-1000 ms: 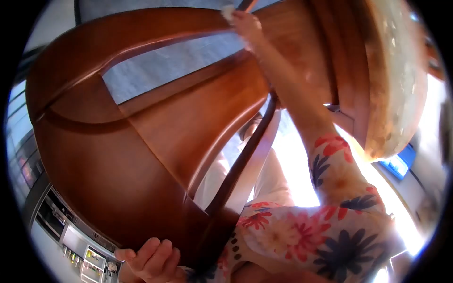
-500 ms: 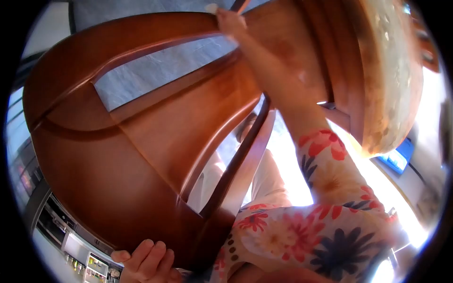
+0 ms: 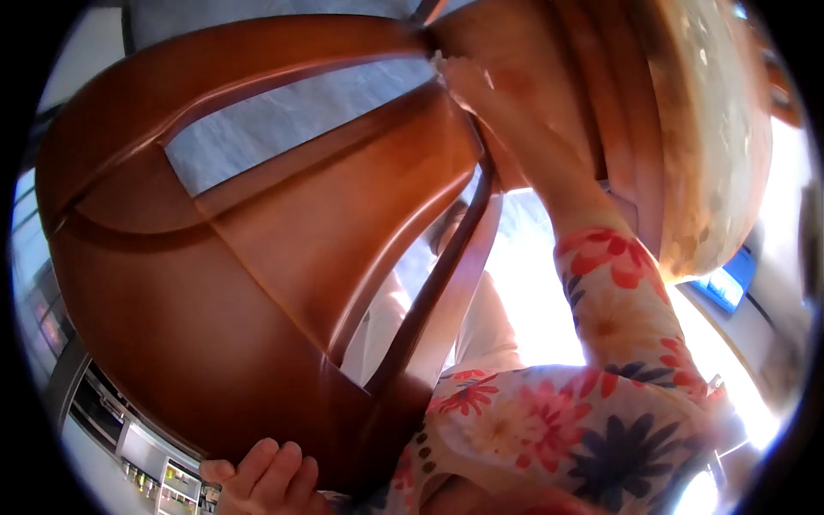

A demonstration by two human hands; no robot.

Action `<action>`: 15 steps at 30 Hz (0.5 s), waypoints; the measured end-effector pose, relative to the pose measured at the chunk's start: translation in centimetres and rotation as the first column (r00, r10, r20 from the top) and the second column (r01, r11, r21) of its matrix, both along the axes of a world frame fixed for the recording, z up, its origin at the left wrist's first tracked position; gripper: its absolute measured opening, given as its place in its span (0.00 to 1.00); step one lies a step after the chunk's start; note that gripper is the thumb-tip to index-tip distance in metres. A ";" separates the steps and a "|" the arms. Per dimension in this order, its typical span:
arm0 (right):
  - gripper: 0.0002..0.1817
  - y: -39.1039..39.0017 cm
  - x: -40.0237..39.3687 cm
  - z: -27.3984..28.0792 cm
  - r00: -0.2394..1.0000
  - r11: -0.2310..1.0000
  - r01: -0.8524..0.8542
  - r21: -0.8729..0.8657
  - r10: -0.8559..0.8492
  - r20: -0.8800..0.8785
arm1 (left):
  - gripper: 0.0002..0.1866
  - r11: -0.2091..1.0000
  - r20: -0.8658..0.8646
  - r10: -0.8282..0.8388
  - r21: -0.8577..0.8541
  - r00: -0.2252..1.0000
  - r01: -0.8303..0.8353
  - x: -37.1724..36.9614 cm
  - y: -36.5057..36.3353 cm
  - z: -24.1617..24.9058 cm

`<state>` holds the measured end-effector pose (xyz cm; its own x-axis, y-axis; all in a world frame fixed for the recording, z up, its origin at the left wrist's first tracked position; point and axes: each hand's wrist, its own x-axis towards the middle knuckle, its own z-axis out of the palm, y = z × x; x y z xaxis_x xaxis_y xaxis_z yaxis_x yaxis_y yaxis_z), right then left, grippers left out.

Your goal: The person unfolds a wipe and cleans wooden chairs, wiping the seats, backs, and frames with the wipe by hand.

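Note:
A glossy brown wooden chair with a broad, slotted backrest fills the left and middle of the head view. My left hand is curled over the backrest's edge at the bottom, its fingers gripping the wood. Far up, where the backrest meets the seat, my right hand is closed and slightly blurred. A small whitish cloth pokes out at its fingertips; most of it is hidden in the hand. The hand is beside the inner end of the long slot.
A thick table with a pale, stone-like surface stands close at the right. Grey marbled floor shows through the slots. Shelves are at lower left, and a lit blue screen is at the right.
My right hand has moved right and down with the whitish cloth, from the backrest's far side rail to the inner end of the slot. My left hand keeps its grip.

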<state>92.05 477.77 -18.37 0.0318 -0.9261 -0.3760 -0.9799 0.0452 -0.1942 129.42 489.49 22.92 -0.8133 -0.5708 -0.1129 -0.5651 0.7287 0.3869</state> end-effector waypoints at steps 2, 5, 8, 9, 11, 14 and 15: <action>0.14 1.1 -0.7 -1.2 0.996 0.996 -0.087 -0.018 0.087 -0.026 | 0.12 0.980 0.055 0.197 0.019 0.979 -0.199 -1.4 1.1 0.5; 0.16 2.8 -1.4 -0.8 0.996 0.996 -0.088 -0.011 0.088 -0.028 | 0.15 0.988 -0.240 -0.026 -0.154 0.970 -0.011 -0.7 -0.4 -1.9; 0.14 7.9 -1.6 -0.7 1.000 1.000 -0.008 -0.016 0.008 0.000 | 0.18 0.991 -0.145 -0.068 -0.121 0.987 0.051 -1.0 -0.8 -1.1; 0.14 9.1 -1.6 -0.7 1.000 0.998 0.027 0.048 -0.028 0.012 | 0.16 0.993 -0.142 -0.027 -0.117 0.989 0.010 -0.8 -0.7 -1.0; 0.13 11.3 -1.5 -0.1 0.994 0.980 0.100 0.175 -0.105 0.018 | 0.13 0.990 -0.137 0.064 -0.115 0.988 -0.080 -0.7 0.1 -0.9; 0.10 14.2 -2.8 -0.7 0.982 0.879 0.171 0.445 -0.189 -0.005 | 0.13 0.999 0.073 0.050 0.000 0.996 -0.050 -0.9 -0.3 0.8; 0.10 15.1 -4.0 -1.5 0.952 0.850 0.220 0.480 -0.294 0.084 | 0.12 0.999 0.049 0.031 -0.016 0.998 -0.030 -0.7 -0.5 0.8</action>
